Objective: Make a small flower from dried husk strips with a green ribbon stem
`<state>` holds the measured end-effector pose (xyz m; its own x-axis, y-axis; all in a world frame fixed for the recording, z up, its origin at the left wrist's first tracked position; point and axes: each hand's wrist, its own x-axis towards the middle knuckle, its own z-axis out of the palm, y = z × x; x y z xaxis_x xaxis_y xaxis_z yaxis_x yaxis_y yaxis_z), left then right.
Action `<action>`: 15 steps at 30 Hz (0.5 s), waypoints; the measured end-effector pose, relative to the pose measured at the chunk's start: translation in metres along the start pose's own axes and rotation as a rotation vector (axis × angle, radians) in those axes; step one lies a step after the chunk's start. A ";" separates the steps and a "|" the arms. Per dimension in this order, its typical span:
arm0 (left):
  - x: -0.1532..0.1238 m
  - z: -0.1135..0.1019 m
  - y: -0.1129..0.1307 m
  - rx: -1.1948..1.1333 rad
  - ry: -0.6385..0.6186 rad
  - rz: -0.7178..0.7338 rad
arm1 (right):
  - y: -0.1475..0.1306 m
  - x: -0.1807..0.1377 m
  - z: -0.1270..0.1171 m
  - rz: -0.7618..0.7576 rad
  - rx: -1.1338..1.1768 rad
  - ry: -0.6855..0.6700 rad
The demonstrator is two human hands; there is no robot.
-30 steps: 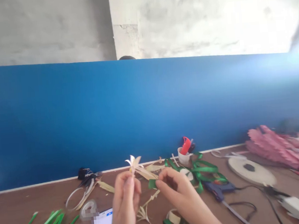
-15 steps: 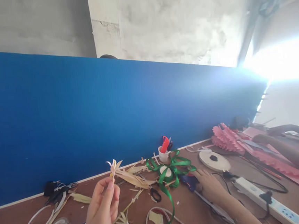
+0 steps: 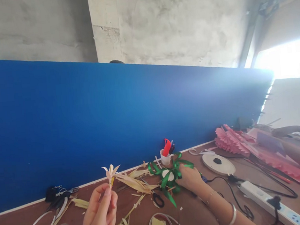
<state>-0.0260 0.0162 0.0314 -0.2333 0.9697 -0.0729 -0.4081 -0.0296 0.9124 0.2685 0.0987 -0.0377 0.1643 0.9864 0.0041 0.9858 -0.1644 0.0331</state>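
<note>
My left hand (image 3: 100, 216) is raised at the lower left, its fingertips pinched on the stem of a small pale straw flower (image 3: 110, 172). My right hand (image 3: 190, 179) reaches out over the brown table (image 3: 196, 220), beside a tangle of green ribbon (image 3: 171, 175). Its fingers are closed round a blue glue gun (image 3: 203, 179), of which only a sliver shows under the hand. A black cord (image 3: 233, 196) trails from it towards a white power strip (image 3: 273, 203). A bangle sits on that wrist.
A blue partition (image 3: 114, 122) walls the table's far edge. A white cup (image 3: 166, 157) holds a red tool. Straw strips (image 3: 135, 182), a black ring (image 3: 157, 199), a white disc (image 3: 219, 163), pink paper fans (image 3: 234, 142), clips and loops (image 3: 60, 195) lie about.
My right hand left the flower, reached right to the blue glue gun and has drawn back towards the green ribbon with it. My left hand stays up with the flower.
</note>
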 end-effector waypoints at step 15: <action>-0.003 -0.006 0.003 -0.028 0.056 -0.030 | -0.124 0.010 -0.048 -0.442 0.167 0.167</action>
<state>-0.0317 0.0123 0.0324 -0.2694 0.9551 -0.1231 -0.4401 -0.0085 0.8979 0.1462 0.1292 0.0067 -0.2642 0.9463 0.1862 0.9542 0.2846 -0.0926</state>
